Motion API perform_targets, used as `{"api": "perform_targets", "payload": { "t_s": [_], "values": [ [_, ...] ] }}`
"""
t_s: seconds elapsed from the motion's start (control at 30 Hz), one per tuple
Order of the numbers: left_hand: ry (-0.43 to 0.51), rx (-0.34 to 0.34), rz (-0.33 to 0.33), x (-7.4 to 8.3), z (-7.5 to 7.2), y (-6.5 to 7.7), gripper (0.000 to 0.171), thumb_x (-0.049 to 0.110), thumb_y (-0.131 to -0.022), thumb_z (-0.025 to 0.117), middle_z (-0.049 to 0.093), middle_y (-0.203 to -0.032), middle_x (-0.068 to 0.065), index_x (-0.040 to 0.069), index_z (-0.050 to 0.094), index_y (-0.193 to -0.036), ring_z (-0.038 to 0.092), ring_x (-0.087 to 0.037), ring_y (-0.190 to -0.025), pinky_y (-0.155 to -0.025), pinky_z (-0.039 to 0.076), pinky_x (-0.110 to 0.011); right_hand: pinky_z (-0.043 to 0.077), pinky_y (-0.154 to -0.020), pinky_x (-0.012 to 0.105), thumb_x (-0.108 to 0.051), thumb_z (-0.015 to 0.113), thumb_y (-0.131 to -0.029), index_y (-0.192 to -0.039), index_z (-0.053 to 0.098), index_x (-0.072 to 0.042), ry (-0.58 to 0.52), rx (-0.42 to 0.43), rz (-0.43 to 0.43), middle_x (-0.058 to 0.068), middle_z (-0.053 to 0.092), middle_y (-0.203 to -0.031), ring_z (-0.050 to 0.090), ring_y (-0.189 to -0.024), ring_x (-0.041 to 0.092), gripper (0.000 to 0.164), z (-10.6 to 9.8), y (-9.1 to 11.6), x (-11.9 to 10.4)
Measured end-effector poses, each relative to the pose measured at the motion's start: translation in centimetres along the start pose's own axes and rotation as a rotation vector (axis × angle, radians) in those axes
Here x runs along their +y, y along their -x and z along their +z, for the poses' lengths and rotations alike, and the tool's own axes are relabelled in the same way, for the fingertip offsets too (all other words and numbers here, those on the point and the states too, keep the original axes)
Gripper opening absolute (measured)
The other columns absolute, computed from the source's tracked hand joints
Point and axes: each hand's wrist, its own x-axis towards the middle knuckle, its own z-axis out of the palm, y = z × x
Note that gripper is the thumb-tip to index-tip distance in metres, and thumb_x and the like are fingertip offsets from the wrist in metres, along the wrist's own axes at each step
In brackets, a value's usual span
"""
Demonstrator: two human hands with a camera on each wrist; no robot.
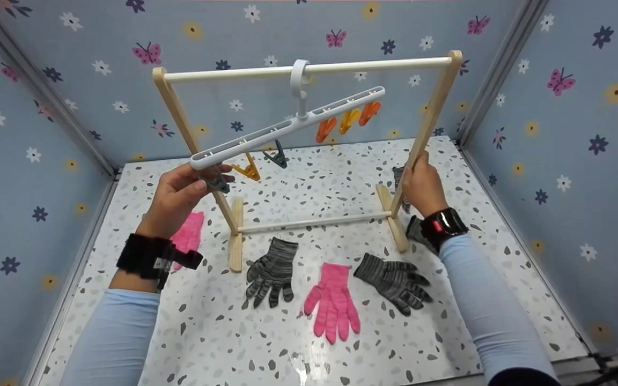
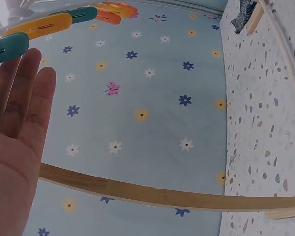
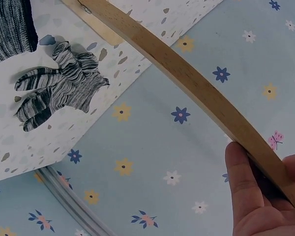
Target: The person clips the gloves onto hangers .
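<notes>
Left hand: thumb in front, fingers behind, small gap taken up by a dark clip, which it pinches; the visible fingers look nearly straight in the left wrist view. Right hand: fingers and thumb curled round the right post, low down, closed to its thickness.

Dark clip hangs at the near left end of the white hanger. Next along: yellow clip, second dark clip, then past the middle orange, yellow, orange. Hanger tilted, left end low; hook over the top rail of the wooden rack, which stands upright on the speckled table.

In front of the rack: grey glove left, pink glove middle, another grey one right. Second pink glove partly behind left wrist. More grey gloves near right hand, partly hidden. Flowered walls around.
</notes>
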Motion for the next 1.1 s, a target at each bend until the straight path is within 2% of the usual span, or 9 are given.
{"api": "perform_targets", "payload": {
  "t_s": [0.23,0.47,0.6,0.87,1.1],
  "values": [
    [0.027,-0.027,-0.020,0.24,0.16,0.16,0.032,-0.003,-0.107,0.048,0.075,-0.134,-0.015,-0.006,0.070,-0.130,0.074,-0.027,-0.119,-0.109,0.058,-0.038,0.059,-0.089,0.069,-0.009,0.046,-0.110,-0.140,0.041,0.015,0.003,-0.006,-0.002,0.042,0.068,-0.110,0.070,-0.103,0.060,0.038,0.05,0.04,0.09],
    [0.040,-0.052,-0.040,0.29,0.09,0.28,0.042,-0.012,-0.104,0.041,0.076,-0.133,-0.014,-0.006,0.068,-0.135,0.074,-0.026,-0.118,-0.111,0.057,-0.038,0.060,-0.088,0.068,-0.009,0.046,-0.112,-0.142,0.040,0.015,0.005,-0.003,0.004,0.043,0.068,-0.111,0.071,-0.104,0.060,0.039,0.07,0.00,0.07],
    [0.045,-0.058,-0.042,0.22,0.15,0.27,0.041,-0.014,-0.103,0.042,0.076,-0.131,-0.016,-0.007,0.069,-0.134,0.074,-0.027,-0.119,-0.111,0.057,-0.039,0.060,-0.087,0.068,-0.007,0.047,-0.111,-0.141,0.040,0.016,0.005,0.010,-0.001,0.044,0.068,-0.111,0.071,-0.104,0.060,0.038,0.15,0.06,0.08],
    [0.040,-0.060,-0.039,0.34,0.54,0.08,0.042,-0.014,-0.102,0.046,0.078,-0.127,-0.011,-0.007,0.067,-0.138,0.075,-0.023,-0.115,-0.109,0.058,-0.037,0.061,-0.083,0.066,-0.008,0.046,-0.111,-0.140,0.041,0.015,-0.007,0.006,0.000,0.042,0.068,-0.108,0.072,-0.100,0.059,0.038,0.16,0.02,0.07],
    [0.034,-0.066,-0.036,-0.08,0.80,0.27,0.039,-0.013,-0.103,0.049,0.078,-0.123,-0.011,-0.007,0.067,-0.137,0.076,-0.023,-0.112,-0.100,0.062,-0.034,0.062,-0.084,0.066,-0.009,0.046,-0.112,-0.141,0.041,0.014,-0.007,-0.005,0.006,0.042,0.068,-0.109,0.072,-0.100,0.059,0.037,0.15,0.01,0.14]
  ]
}}
